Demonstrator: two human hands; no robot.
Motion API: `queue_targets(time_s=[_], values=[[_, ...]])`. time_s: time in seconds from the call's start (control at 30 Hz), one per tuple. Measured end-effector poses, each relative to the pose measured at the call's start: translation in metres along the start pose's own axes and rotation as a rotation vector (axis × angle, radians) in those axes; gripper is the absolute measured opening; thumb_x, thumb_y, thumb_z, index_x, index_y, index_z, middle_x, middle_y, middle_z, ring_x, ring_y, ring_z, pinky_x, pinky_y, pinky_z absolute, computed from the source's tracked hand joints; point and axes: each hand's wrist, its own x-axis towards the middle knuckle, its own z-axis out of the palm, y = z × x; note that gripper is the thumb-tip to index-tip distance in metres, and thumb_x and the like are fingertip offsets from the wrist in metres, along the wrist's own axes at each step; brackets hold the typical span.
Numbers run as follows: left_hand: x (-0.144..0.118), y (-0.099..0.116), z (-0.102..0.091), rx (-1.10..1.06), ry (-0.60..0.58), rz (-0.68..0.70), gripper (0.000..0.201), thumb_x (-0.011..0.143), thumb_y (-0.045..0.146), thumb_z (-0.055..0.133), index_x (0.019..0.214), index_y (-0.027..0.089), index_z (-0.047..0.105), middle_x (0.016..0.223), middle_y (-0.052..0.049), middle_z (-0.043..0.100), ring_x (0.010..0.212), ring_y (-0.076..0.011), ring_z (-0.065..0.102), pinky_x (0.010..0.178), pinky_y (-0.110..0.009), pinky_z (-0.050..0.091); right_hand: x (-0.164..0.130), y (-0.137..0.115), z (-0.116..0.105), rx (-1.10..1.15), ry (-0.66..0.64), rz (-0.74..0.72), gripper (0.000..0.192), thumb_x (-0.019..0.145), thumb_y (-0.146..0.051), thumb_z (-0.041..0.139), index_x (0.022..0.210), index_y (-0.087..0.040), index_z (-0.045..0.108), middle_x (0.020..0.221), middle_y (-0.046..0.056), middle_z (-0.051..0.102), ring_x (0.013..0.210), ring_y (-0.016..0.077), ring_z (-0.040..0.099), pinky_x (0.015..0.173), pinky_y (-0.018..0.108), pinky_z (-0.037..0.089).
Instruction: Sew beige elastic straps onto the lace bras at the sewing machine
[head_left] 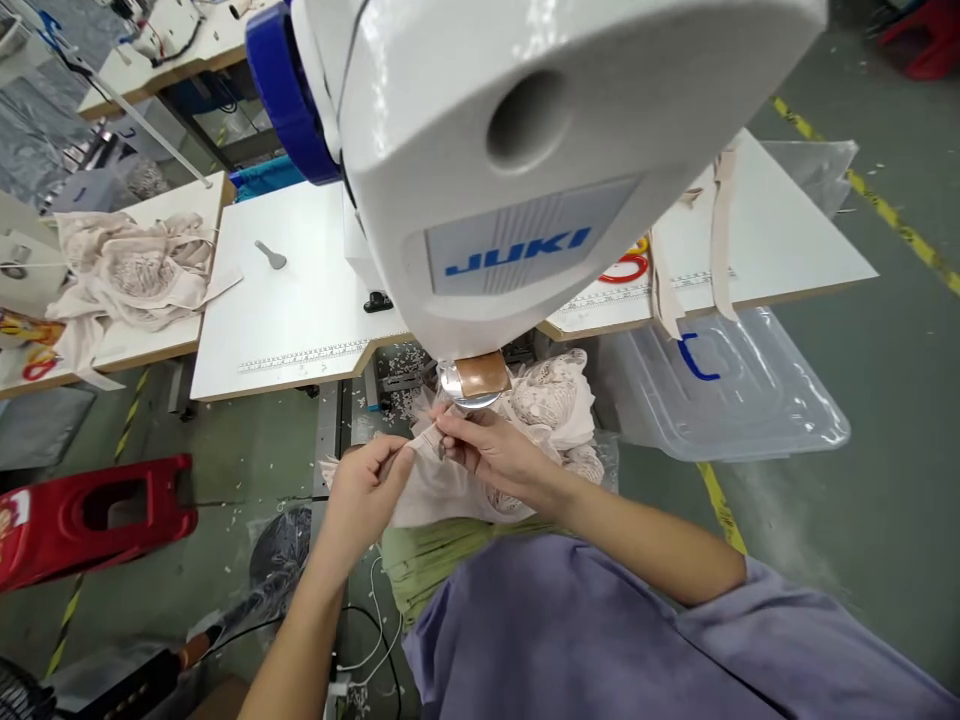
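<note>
A narrow beige fabric strap point(426, 437) runs between my two hands. My left hand point(371, 480) pinches its left end between thumb and fingers. Close to the sewing machine's round metal bed end, my right hand point(487, 447) grips the other end. Beige lace garment pieces point(551, 400) hang behind and below my right hand, partly over my lap. Above both hands looms the white sewing machine head point(525, 200) marked JUKI. A brown patch point(484, 376) shows on the metal part point(454, 385) under it. The needle area is hidden.
White tabletops point(292, 290) flank the machine, with red-handled scissors point(626, 268) and beige straps point(721, 235) on the right one. A clear plastic bin point(750, 390) stands below right. Left are a garment pile point(142, 265) and a red stool point(90, 520).
</note>
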Motion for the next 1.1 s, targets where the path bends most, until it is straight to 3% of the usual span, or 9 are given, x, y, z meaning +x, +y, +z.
queue_targets(time_s=[0.1,0.2,0.3,0.37,0.5,0.67,0.83,0.97,1.1], values=[[0.010,-0.019,0.033,-0.004,0.269,-0.026,0.024,0.086,0.039,0.064,0.094,0.017,0.066,0.094,-0.008,0.065,0.090,-0.0220,0.058,0.078,-0.031,0.044,0.002,0.022,-0.019,-0.181,0.101,-0.213,0.029,0.080,-0.040,0.077,0.093,-0.019,0.063,0.082,0.000,0.066,0.080,0.0140,0.063,0.081,0.029,0.052],[0.017,-0.028,0.068,-0.190,0.143,-0.069,0.030,0.089,0.046,0.059,0.083,0.016,0.065,0.079,-0.005,0.065,0.077,-0.0190,0.060,0.069,-0.029,0.047,-0.001,0.040,-0.039,-0.552,0.168,-0.463,0.020,0.085,-0.037,0.071,0.088,-0.020,0.062,0.095,0.005,0.067,0.090,0.0193,0.064,0.087,0.037,0.052],[0.021,-0.025,0.088,-0.287,0.055,-0.056,0.037,0.096,0.047,0.048,0.092,0.016,0.067,0.080,-0.004,0.070,0.075,-0.0173,0.063,0.066,-0.026,0.048,-0.007,0.045,-0.052,-0.931,0.112,-0.593,0.013,0.089,-0.034,0.064,0.086,-0.021,0.066,0.104,0.008,0.066,0.102,0.0236,0.062,0.093,0.043,0.051],[0.020,-0.020,0.089,-0.298,0.088,-0.047,0.037,0.098,0.044,0.043,0.095,0.016,0.067,0.087,-0.005,0.071,0.081,-0.0176,0.064,0.069,-0.026,0.047,-0.015,0.037,-0.058,-1.088,0.051,-0.543,0.012,0.088,-0.033,0.065,0.087,-0.021,0.068,0.102,0.008,0.066,0.100,0.0236,0.063,0.087,0.039,0.053],[0.014,-0.010,0.078,-0.231,0.118,-0.006,0.033,0.097,0.042,0.049,0.082,0.018,0.065,0.080,-0.004,0.069,0.077,-0.0174,0.061,0.070,-0.027,0.042,-0.034,0.010,-0.061,-1.208,-0.009,-0.425,0.022,0.092,-0.040,0.061,0.092,-0.021,0.071,0.076,0.003,0.066,0.063,0.0144,0.059,0.058,0.027,0.046],[0.008,0.004,0.073,-0.250,-0.006,0.064,0.031,0.099,0.040,0.045,0.091,0.019,0.066,0.078,-0.003,0.065,0.073,-0.0166,0.057,0.068,-0.027,0.042,-0.032,-0.012,-0.051,-1.301,0.063,-0.635,0.036,0.097,-0.042,0.053,0.123,-0.021,0.066,0.100,0.008,0.071,0.076,0.0157,0.063,0.070,0.030,0.051],[0.011,0.013,0.076,-0.283,-0.054,0.030,0.032,0.099,0.040,0.043,0.095,0.018,0.066,0.072,-0.001,0.060,0.067,-0.0160,0.054,0.063,-0.026,0.041,-0.023,-0.011,-0.049,-1.203,0.148,-0.715,0.025,0.095,-0.039,0.059,0.106,-0.021,0.073,0.103,0.008,0.071,0.079,0.0154,0.066,0.071,0.029,0.055],[0.017,0.020,0.083,-0.205,-0.001,0.028,0.035,0.099,0.043,0.043,0.082,0.019,0.062,0.069,0.000,0.058,0.065,-0.0151,0.052,0.063,-0.026,0.039,-0.025,-0.001,-0.058,-1.302,0.172,-0.972,0.018,0.096,-0.029,0.058,0.098,-0.023,0.075,0.093,0.006,0.075,0.087,0.0174,0.070,0.075,0.030,0.055],[0.026,0.025,0.085,-0.130,0.067,0.024,0.039,0.095,0.050,0.048,0.071,0.020,0.056,0.063,0.001,0.057,0.062,-0.0148,0.052,0.061,-0.025,0.039,-0.019,-0.021,-0.085,-1.522,0.000,-1.063,0.019,0.095,-0.029,0.057,0.103,-0.027,0.074,0.100,0.003,0.076,0.088,0.0162,0.070,0.074,0.029,0.055]])
